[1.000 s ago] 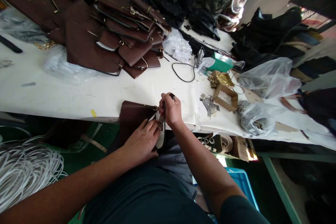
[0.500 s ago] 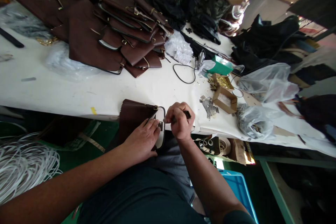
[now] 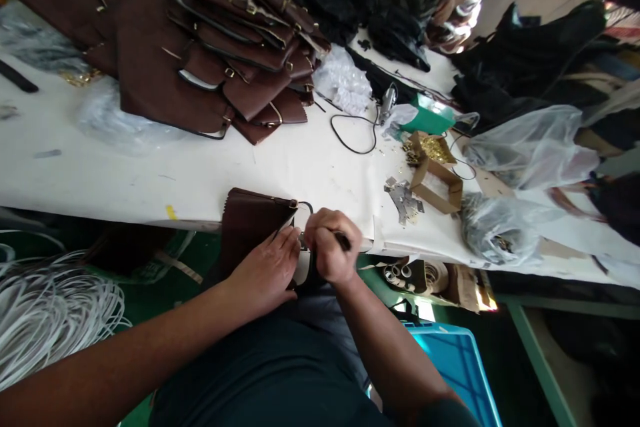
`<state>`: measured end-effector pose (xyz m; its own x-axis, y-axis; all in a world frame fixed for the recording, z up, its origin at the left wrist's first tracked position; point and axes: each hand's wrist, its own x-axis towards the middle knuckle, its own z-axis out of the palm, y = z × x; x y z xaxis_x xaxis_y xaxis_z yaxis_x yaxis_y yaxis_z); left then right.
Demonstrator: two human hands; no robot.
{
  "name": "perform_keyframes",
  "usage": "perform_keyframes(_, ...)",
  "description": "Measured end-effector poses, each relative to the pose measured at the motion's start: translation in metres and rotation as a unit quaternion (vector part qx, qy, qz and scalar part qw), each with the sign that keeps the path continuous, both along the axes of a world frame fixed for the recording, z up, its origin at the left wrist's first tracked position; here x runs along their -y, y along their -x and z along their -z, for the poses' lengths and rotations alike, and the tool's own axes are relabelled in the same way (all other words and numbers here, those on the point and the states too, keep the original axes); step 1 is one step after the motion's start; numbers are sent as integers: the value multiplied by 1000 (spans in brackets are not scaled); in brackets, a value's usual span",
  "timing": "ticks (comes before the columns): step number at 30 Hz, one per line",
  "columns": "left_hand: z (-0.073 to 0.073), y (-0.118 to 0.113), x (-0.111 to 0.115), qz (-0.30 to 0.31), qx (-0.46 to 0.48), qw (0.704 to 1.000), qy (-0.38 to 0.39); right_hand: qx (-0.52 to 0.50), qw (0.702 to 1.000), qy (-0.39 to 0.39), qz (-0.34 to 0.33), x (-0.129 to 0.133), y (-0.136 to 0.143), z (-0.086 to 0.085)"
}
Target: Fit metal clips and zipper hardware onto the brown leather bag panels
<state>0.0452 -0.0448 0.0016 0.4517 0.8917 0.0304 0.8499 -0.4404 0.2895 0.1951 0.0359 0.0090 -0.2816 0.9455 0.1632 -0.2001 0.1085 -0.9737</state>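
White surface, leather bags heaped far left; at its near edge, the left hand lies flat on a brown leather piece, the right hand fisted round a dark tool.

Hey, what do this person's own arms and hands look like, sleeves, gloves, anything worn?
The left hand and right hand are ungloved, with no watch or bracelet visible. The right forearm is bare below a dark sleeve; the left arm is bare as far as it shows.
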Motion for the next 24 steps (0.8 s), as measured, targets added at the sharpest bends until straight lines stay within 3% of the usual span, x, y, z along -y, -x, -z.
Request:
perform_keyframes(4,-7,-2,0,2,-24,1000,3,13,998,-51,41,1,-3,-1)
perform_keyframes(7,-10,-3,0,3,-40,999,3,56,993,-18,98,14,-25,-1)
perform_keyframes(9,-8,-4,1,4,-46,999,3,113,981,41,152,29,-41,9)
perform_keyframes(11,-5,-4,2,8,-53,999,-4,165,969,128,136,48,-49,26)
perform_keyframes(13,-5,-5,3,15,-61,998,-19,172,960,207,73,64,-47,46)
perform_keyframes(16,-18,-4,3,30,-59,996,-62,123,965,226,49,72,-39,58)
perform_keyframes(18,-37,-2,4,37,-40,994,-95,115,976,181,29,63,-44,46)
perform_keyframes(21,-70,3,8,28,11,988,-154,177,976,88,-94,36,-72,-1)
perform_keyframes(24,-94,8,11,18,77,975,-210,313,920,1,-235,1,-97,-61)
